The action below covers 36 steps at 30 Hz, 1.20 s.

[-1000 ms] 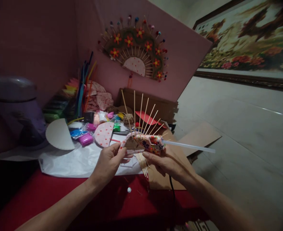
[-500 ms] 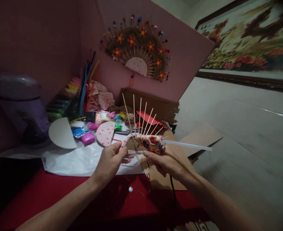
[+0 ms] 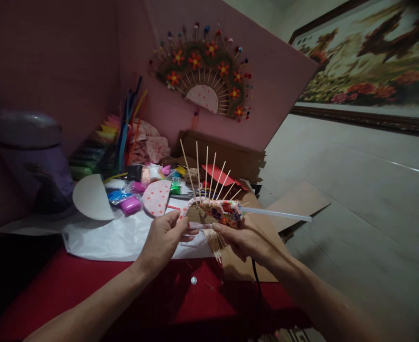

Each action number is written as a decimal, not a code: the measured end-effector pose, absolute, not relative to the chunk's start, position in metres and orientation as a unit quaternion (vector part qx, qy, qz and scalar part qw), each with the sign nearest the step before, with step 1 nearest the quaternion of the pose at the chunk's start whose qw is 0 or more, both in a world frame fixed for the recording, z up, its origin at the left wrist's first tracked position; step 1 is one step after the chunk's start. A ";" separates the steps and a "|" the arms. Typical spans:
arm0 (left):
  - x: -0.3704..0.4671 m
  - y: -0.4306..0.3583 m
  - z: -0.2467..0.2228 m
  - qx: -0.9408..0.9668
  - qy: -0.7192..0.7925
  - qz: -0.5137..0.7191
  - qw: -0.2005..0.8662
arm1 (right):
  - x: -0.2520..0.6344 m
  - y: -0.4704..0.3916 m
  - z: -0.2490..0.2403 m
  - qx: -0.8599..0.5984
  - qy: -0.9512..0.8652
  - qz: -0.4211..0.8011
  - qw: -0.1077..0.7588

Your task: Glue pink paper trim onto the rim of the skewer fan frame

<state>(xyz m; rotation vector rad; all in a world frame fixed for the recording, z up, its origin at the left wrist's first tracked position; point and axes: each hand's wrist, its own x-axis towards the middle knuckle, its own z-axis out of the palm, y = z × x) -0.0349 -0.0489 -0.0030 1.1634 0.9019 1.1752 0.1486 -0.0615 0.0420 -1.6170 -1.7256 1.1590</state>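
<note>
Both hands are together above the table's middle. My left hand (image 3: pixel 168 232) pinches the left end of a small cardboard half-disc (image 3: pixel 197 213) edged with pink spotted cloth. Thin wooden sticks (image 3: pixel 214 173) fan up and away from its far edge. My right hand (image 3: pixel 243 237) is closed around what looks like a flower-patterned glue gun (image 3: pixel 228 211), its grip hidden by the fingers. A translucent glue stick (image 3: pixel 278 214) juts out of its right end. The right thumb lies by the half-disc's lower edge; whether it presses on it, I cannot tell.
Behind the hands lie a spotted half-disc (image 3: pixel 156 197), a white half-disc (image 3: pixel 93 197), bagged coloured clay (image 3: pixel 131 205) and a twine ball (image 3: pixel 192 175). Below are more sticks (image 3: pixel 214 247) on brown cardboard (image 3: pixel 248 270). A black cord (image 3: pixel 256 275) hangs nearby. A decorated fan (image 3: pixel 202 71) is on the pink board.
The sticks and the glue stick's free end have shifted very slightly down and left. Both hands keep the same hold.
</note>
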 end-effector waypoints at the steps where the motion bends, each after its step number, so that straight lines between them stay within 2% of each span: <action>1: -0.035 -0.049 -0.003 0.500 0.388 0.504 0.588 | 0.148 -0.062 0.042 -0.592 -0.637 0.425 0.252; 15: -0.035 -0.050 -0.006 0.523 0.374 0.501 0.580 | 0.134 -0.063 0.056 -0.563 -0.632 0.457 0.274; 36: -0.035 -0.050 -0.007 0.523 0.370 0.507 0.577 | 0.138 -0.061 0.050 -0.560 -0.631 0.455 0.285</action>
